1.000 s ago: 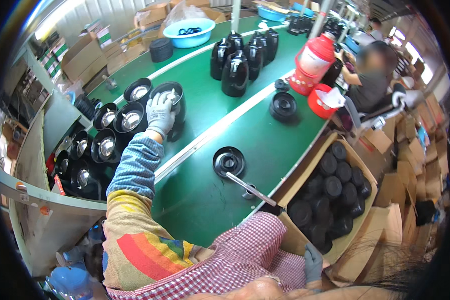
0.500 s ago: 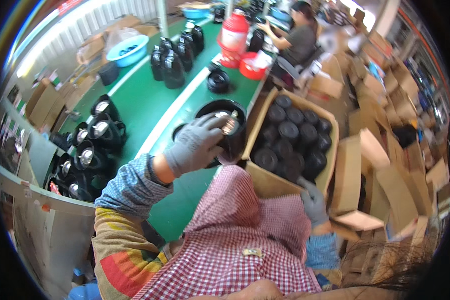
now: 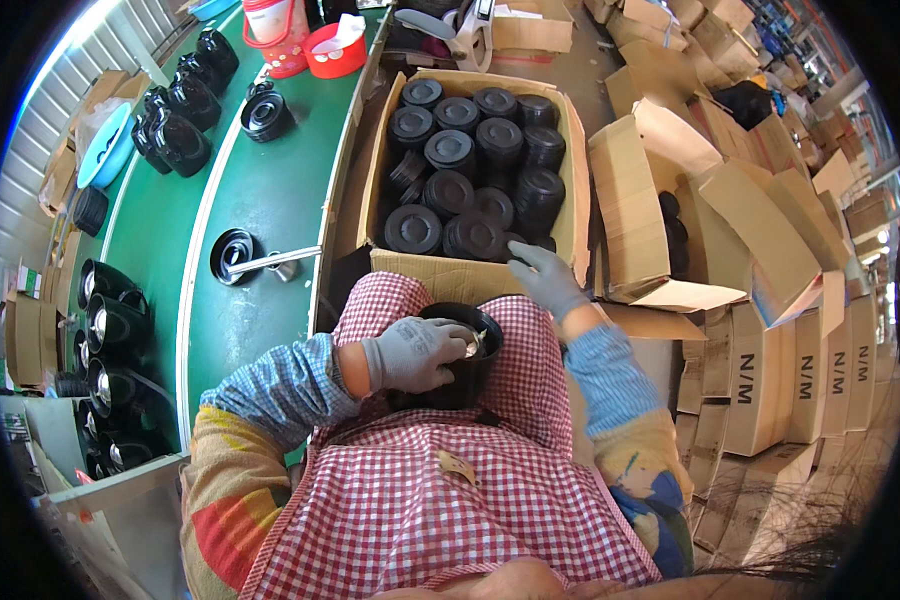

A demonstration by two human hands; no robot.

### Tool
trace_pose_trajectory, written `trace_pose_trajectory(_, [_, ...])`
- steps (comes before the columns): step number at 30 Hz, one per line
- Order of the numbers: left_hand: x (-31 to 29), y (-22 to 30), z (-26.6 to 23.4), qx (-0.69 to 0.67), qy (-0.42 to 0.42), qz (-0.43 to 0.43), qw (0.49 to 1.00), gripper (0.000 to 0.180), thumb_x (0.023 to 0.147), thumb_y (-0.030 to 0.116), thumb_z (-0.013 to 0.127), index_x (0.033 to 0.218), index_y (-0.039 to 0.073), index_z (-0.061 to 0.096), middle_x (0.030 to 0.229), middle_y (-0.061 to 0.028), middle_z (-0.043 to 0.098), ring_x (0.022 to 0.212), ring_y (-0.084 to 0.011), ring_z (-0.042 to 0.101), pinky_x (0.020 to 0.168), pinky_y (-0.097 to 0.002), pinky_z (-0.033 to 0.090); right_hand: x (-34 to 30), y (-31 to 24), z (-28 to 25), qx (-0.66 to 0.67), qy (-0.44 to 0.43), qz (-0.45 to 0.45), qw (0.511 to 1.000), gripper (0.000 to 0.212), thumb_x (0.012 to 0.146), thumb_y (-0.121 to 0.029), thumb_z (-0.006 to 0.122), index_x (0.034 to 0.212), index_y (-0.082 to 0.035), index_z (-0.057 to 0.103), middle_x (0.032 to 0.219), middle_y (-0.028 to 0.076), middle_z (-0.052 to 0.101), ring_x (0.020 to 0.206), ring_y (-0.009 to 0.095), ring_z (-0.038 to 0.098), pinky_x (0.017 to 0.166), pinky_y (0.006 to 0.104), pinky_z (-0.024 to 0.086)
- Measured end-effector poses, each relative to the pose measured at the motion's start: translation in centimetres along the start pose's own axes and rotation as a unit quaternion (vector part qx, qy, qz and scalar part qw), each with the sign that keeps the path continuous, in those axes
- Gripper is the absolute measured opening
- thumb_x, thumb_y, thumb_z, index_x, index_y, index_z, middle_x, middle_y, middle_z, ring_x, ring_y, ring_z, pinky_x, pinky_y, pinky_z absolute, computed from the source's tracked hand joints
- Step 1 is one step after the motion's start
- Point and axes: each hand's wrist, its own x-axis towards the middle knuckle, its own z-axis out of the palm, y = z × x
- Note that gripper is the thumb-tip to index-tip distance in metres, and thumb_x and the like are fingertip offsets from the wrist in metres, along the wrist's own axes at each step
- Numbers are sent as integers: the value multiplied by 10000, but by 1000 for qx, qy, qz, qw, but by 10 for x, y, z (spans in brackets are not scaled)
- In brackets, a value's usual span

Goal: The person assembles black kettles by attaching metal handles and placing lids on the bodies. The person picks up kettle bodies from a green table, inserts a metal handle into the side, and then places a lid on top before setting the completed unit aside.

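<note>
1. Since the earlier frame, the left hand (image 3: 417, 353) has brought the black vessel (image 3: 478, 375) from the table's edge down to the lap, and the head view has swung round toward the cartons.
2. Head view, left hand: I see the grey-gloved fingers gripping the vessel, bent over its rim beside the shiny silvery insert (image 3: 473, 345) in its mouth. The vessel rests on the red-and-white checked apron (image 3: 400, 480), between the forearms.
3. Head view, right hand (image 3: 548, 280): it is unclenched, with fingers extended to the near edge of an open cardboard carton (image 3: 440, 272). I make out nothing in its grasp, and I cannot tell whether the fingertips touch the stacked black discs (image 3: 448, 150) inside.
4. Head view, left side: on the green table (image 3: 155, 275) I see a round black part (image 3: 233, 248) with a metal rod (image 3: 280, 258) just beside it. More black vessels (image 3: 115, 320) with silvery insides stand grouped farther left.
</note>
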Motion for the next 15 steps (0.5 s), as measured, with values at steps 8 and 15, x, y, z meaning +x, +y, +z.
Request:
trace_pose_trajectory(8, [13,-21,-15,-30,17,26,999,390,788,283,778,1080,30,721,1316,-165,637,1170,-346,641,934,-434,556,124,-47,79,-341,-222,197,892,970,881,-621,647,1599,-91,269,1584,177,411,1423,351,449,1117,476,416])
trace_pose_trajectory(15, [4,-61,-28,-230,147,68,960,267,891,264,749,994,22,705,1185,-206,678,1016,-345,695,844,-397,578,123,-10,63,-250,-155,141,945,794,891,-470,683,1509,-50,417,1414,218,573,1268,382,590,1045,467,476])
